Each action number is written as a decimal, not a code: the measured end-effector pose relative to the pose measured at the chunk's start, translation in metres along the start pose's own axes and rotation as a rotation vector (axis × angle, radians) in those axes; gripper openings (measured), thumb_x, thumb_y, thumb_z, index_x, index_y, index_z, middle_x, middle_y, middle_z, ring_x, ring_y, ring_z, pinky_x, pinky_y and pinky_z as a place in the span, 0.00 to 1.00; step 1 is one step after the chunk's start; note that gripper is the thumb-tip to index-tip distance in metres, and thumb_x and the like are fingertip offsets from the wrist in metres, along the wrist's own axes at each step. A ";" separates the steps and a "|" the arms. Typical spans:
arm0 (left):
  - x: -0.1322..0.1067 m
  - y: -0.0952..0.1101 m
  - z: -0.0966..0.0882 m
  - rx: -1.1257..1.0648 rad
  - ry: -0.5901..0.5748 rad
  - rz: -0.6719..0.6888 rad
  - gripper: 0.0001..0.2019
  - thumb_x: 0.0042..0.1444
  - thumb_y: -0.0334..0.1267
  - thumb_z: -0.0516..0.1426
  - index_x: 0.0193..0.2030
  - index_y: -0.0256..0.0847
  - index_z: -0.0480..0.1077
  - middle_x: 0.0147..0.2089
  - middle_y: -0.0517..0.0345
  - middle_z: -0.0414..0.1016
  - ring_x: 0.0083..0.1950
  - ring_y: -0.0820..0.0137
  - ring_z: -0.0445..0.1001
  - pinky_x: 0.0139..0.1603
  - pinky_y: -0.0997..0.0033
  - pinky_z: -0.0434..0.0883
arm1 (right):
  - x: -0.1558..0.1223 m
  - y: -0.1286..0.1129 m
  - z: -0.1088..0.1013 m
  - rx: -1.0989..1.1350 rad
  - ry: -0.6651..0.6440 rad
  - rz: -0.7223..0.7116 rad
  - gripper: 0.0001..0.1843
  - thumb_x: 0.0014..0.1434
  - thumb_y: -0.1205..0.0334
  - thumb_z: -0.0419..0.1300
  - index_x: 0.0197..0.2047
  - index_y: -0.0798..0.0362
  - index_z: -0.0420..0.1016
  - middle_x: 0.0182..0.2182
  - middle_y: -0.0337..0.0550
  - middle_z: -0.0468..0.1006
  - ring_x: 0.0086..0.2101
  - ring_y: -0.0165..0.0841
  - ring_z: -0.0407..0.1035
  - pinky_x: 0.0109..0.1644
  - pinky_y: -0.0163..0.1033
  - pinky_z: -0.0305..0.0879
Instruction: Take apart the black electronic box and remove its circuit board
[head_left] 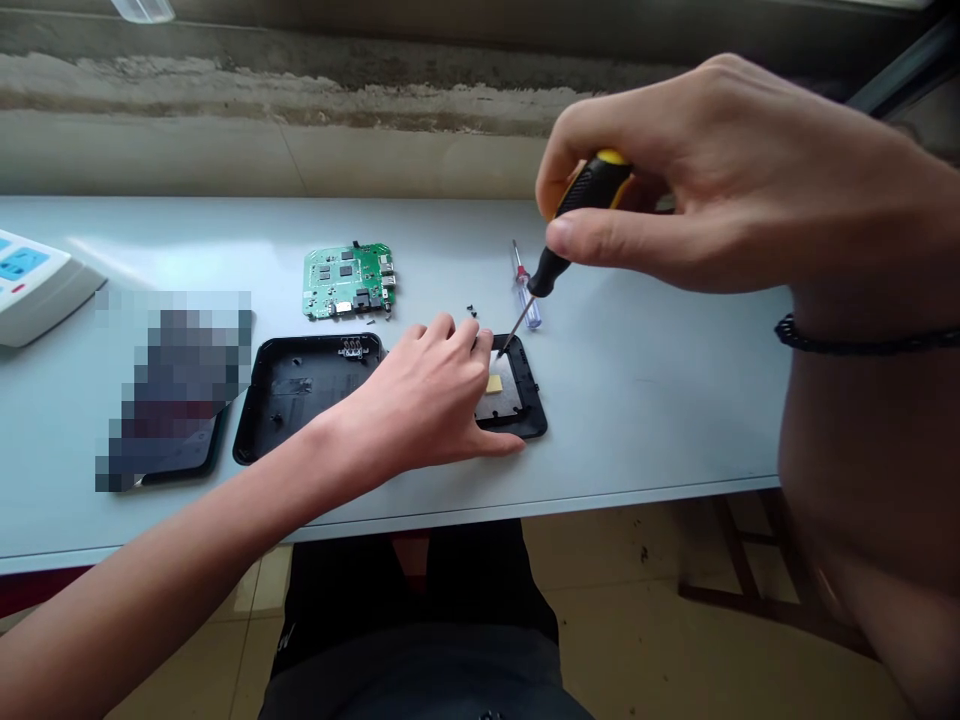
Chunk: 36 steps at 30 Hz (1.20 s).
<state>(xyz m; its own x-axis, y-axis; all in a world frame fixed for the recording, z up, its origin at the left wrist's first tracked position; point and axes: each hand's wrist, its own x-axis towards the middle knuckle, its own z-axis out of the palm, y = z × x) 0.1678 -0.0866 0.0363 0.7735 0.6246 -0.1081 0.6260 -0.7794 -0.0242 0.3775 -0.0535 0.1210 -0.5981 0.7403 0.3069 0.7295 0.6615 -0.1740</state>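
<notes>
My right hand [720, 170] is closed round a black and yellow screwdriver [577, 215], its thin tip touching the far corner of a black case half [521, 395] with a grey metal plate and a yellow pad inside. My left hand [424, 400] lies over that case half, fingers curled down on it and thumb along its near edge, pinning it to the white table [637, 380]. A second black case half [300, 390] lies just left of my left hand. A green circuit board [349, 280] rests behind it.
A small clear-handled screwdriver [525, 290] and tiny black screws [472, 312] lie behind the case. A phone in a dark case [176, 400], blurred out, sits at the left. A white power strip [34, 285] is at the far left. A concrete wall runs behind the table.
</notes>
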 end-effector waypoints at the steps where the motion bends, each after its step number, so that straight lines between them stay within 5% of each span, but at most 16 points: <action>1: 0.000 0.000 0.000 0.000 0.003 0.000 0.44 0.61 0.67 0.58 0.65 0.22 0.66 0.51 0.39 0.72 0.53 0.49 0.71 0.51 0.56 0.70 | -0.002 -0.001 0.001 0.035 0.012 0.006 0.05 0.57 0.60 0.63 0.34 0.52 0.75 0.22 0.30 0.71 0.24 0.20 0.62 0.30 0.31 0.53; 7: 0.000 -0.001 0.003 0.003 0.009 0.000 0.45 0.60 0.67 0.58 0.65 0.22 0.66 0.51 0.39 0.72 0.53 0.49 0.71 0.51 0.55 0.71 | -0.005 -0.002 -0.001 -0.094 0.100 -0.006 0.29 0.62 0.41 0.62 0.21 0.57 0.69 0.17 0.30 0.47 0.23 0.19 0.38 0.31 0.34 0.46; 11: 0.000 -0.001 0.004 0.001 0.014 0.003 0.45 0.60 0.67 0.58 0.66 0.22 0.66 0.51 0.39 0.72 0.54 0.49 0.71 0.53 0.55 0.71 | -0.002 -0.001 0.003 -0.104 0.124 0.004 0.37 0.65 0.34 0.56 0.17 0.56 0.66 0.18 0.30 0.40 0.22 0.19 0.35 0.30 0.36 0.43; 15: -0.001 0.000 0.002 -0.002 0.003 -0.004 0.45 0.60 0.67 0.58 0.66 0.22 0.66 0.51 0.39 0.71 0.54 0.49 0.71 0.52 0.55 0.71 | -0.002 0.001 0.010 -0.006 0.150 0.052 0.25 0.63 0.43 0.63 0.23 0.54 0.73 0.16 0.32 0.55 0.21 0.20 0.45 0.29 0.39 0.46; 20: 0.000 -0.001 0.001 -0.001 0.000 -0.007 0.45 0.61 0.67 0.58 0.66 0.22 0.66 0.51 0.39 0.71 0.54 0.49 0.71 0.52 0.55 0.71 | -0.009 -0.001 0.017 0.345 0.092 -0.001 0.05 0.63 0.63 0.61 0.42 0.51 0.77 0.35 0.34 0.79 0.30 0.21 0.68 0.32 0.34 0.61; 23: 0.000 -0.001 0.002 0.000 0.006 -0.003 0.45 0.61 0.67 0.57 0.65 0.22 0.66 0.51 0.39 0.71 0.53 0.49 0.71 0.53 0.56 0.71 | -0.011 0.001 0.022 0.513 0.155 -0.077 0.09 0.62 0.67 0.63 0.47 0.55 0.77 0.38 0.37 0.80 0.33 0.25 0.73 0.31 0.34 0.65; 29: 0.001 0.000 0.002 0.003 -0.007 -0.002 0.45 0.61 0.67 0.57 0.66 0.22 0.66 0.51 0.39 0.71 0.53 0.49 0.71 0.52 0.56 0.71 | -0.009 0.008 0.028 0.584 0.201 -0.154 0.07 0.63 0.61 0.67 0.40 0.57 0.78 0.33 0.39 0.79 0.28 0.23 0.69 0.27 0.36 0.62; 36: 0.001 0.000 0.001 0.000 -0.004 -0.008 0.44 0.61 0.67 0.57 0.65 0.23 0.66 0.51 0.39 0.72 0.53 0.50 0.71 0.52 0.56 0.71 | -0.010 -0.013 0.038 0.422 0.456 0.057 0.12 0.58 0.58 0.72 0.32 0.57 0.77 0.24 0.35 0.75 0.22 0.19 0.63 0.22 0.34 0.54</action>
<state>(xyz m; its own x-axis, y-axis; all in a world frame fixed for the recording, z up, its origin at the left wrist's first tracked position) 0.1685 -0.0859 0.0352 0.7680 0.6306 -0.1122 0.6322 -0.7744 -0.0253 0.3617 -0.0650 0.0847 -0.2926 0.7119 0.6384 0.5068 0.6816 -0.5278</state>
